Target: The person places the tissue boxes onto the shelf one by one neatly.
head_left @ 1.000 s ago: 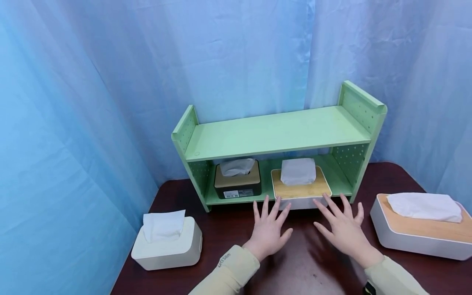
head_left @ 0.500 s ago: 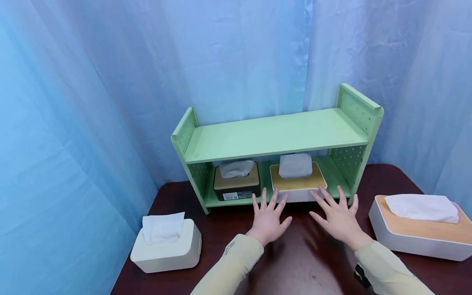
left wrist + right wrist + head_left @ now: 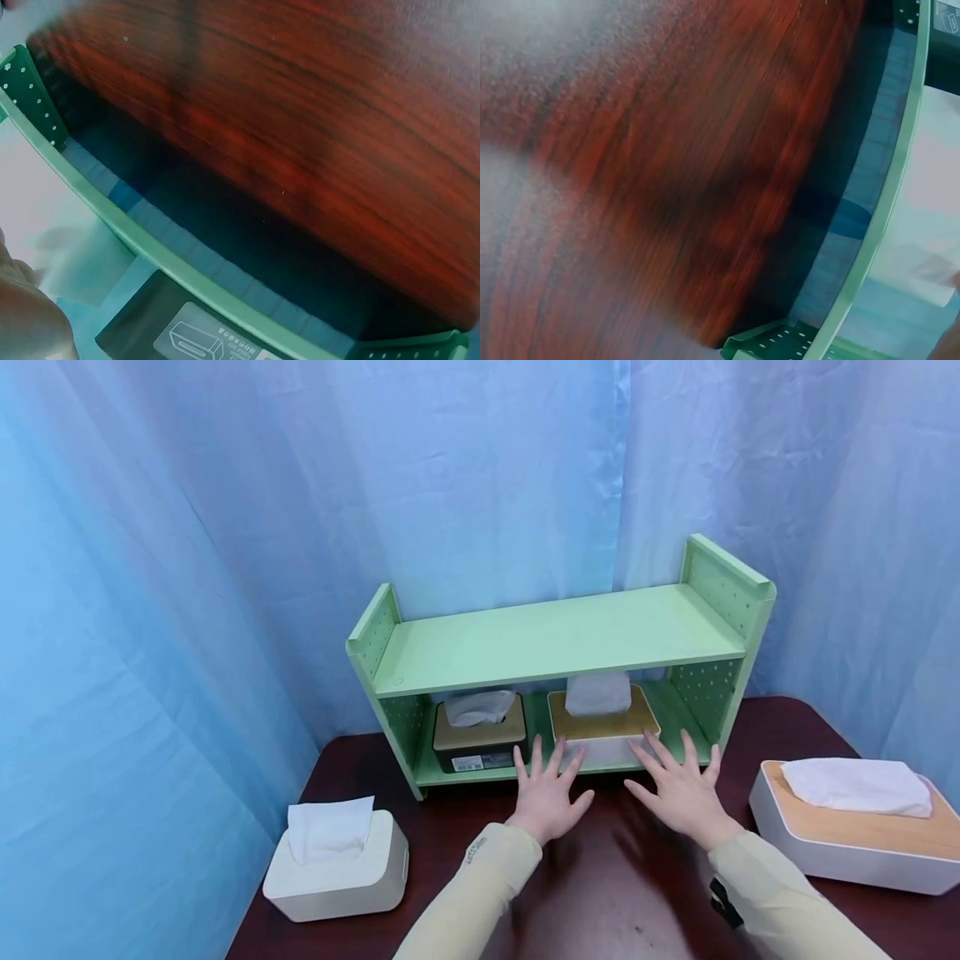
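A tissue box with white sides and a wooden lid, a white tissue standing out of it, sits on the lower tier of a green shelf. My left hand spreads its straight fingers, fingertips right at the left part of the box's front wall. On the right, my right hand does the same, fingers fanned at the front wall's right part. The left wrist view catches a piece of the left hand beside the pale box wall. Left of that box stands a dark tissue box with a gold-brown top.
A white tissue box lies at the left of the dark wooden table. At the right is a larger wooden-lidded tissue box. A blue curtain hangs behind the shelf. The shelf's right side panel rises beyond the right hand.
The wooden-lidded box has slid back from overhanging the lower tier's front edge to sitting deeper under the upper tier. Both hands have moved forward with it, fingers still spread.
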The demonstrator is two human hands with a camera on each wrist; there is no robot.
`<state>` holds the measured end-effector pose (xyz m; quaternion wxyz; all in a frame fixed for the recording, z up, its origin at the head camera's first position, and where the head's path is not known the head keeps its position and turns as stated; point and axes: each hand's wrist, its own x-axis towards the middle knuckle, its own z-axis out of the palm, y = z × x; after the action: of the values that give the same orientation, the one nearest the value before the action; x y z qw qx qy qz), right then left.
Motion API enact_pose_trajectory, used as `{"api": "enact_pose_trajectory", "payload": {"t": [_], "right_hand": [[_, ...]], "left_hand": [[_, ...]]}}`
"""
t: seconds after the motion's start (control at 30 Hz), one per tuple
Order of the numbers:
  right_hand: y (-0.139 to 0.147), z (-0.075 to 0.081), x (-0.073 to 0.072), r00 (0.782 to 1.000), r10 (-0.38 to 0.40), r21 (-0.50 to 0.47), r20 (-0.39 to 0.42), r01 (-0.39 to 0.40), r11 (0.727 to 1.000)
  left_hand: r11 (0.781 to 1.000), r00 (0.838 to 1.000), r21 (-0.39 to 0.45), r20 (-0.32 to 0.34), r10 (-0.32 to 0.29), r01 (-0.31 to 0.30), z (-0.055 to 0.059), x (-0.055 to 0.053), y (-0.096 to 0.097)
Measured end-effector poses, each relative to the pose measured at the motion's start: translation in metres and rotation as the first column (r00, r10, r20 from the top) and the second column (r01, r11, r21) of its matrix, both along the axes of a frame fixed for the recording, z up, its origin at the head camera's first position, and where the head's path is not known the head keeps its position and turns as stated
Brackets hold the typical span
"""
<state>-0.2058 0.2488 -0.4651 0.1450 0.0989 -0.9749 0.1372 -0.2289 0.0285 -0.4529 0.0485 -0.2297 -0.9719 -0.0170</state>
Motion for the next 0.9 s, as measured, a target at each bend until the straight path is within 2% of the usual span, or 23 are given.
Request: {"api": "enact_pose_trajectory", "payload": {"t": [0.23, 0.43, 0.63, 0.9], "right_hand": [[0.001, 0.001, -0.008, 1.000, -0.003, 0.006, 0.022, 0.003, 1.000], [-0.001, 0.003, -0.012, 0.998, 0.002, 0.007, 0.068, -0.002, 1.000], [-0.004, 0.003, -0.015, 0.994, -0.006, 0.022, 0.105, 0.004, 1.000], [-0.004, 0.001, -0.006, 0.998, 0.001, -0.001, 0.062, -0.001, 1.000]], "left_hand": [[0.998, 1.000, -0.053, 0.010, 0.019, -0.018, 0.003, -0.009, 0.003], [0.999, 0.997, -0.031, 0.061, 0.038, -0.036, 0.004, -0.014, 0.005], [0.999, 0.996, -0.010, 0.069, 0.047, -0.047, 0.000, -0.014, 0.005], [0.999, 0.998, 0.041, 0.058, 0.000, -0.002, -0.005, -0.009, -0.002]]}}
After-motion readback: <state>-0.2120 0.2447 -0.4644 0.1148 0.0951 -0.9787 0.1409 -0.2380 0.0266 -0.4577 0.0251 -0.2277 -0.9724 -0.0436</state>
